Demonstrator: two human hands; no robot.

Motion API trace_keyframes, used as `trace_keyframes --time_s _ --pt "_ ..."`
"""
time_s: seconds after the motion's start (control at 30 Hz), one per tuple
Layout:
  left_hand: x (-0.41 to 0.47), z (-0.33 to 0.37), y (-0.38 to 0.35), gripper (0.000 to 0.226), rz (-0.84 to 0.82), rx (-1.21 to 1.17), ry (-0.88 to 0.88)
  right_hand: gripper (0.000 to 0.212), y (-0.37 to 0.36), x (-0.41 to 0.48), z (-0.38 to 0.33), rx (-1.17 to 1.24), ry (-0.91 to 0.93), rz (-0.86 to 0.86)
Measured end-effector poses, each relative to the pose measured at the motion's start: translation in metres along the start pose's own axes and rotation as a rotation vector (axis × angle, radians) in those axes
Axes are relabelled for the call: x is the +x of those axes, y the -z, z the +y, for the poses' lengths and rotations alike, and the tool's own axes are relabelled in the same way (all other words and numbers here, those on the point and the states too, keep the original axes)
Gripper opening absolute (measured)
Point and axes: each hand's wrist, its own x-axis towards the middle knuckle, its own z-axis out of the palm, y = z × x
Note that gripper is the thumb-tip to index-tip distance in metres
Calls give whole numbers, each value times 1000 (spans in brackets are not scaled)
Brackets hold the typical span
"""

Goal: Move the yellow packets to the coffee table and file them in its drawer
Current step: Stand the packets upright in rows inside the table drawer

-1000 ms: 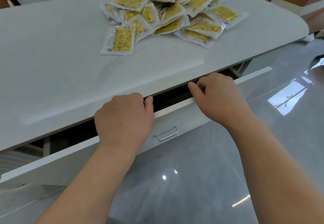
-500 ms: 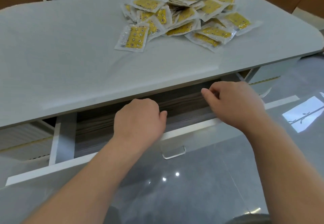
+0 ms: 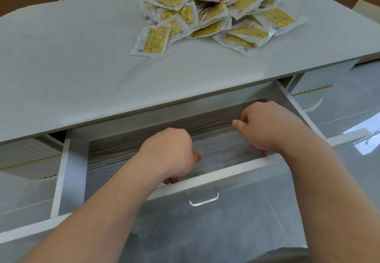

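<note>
Yellow packets point(image 3: 216, 13) lie heaped on the far right part of the pale coffee table point(image 3: 82, 73), with one packet point(image 3: 152, 40) flat at the heap's left edge. All are well apart from both hands. Below the tabletop's near edge the drawer point(image 3: 232, 169) stands open, its wood-grain floor showing. The left hand point(image 3: 170, 153) curls its fingers over the top of the drawer's front panel, gripping it just left of the metal handle point(image 3: 203, 198). The right hand point(image 3: 267, 127), further right, hooks its curled fingers behind the same panel, thumb pointing left.
</note>
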Motion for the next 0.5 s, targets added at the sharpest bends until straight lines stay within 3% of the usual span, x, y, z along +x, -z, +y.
trace_keyframes --time_s 0.13,0.5 --pt "-1 10 -7 62 -94 63 -31 44 2 -5 5 26 -52 -105" --pt "-8 10 -15 62 -70 72 -62 43 2 -16 -3 -38 -41 -191"
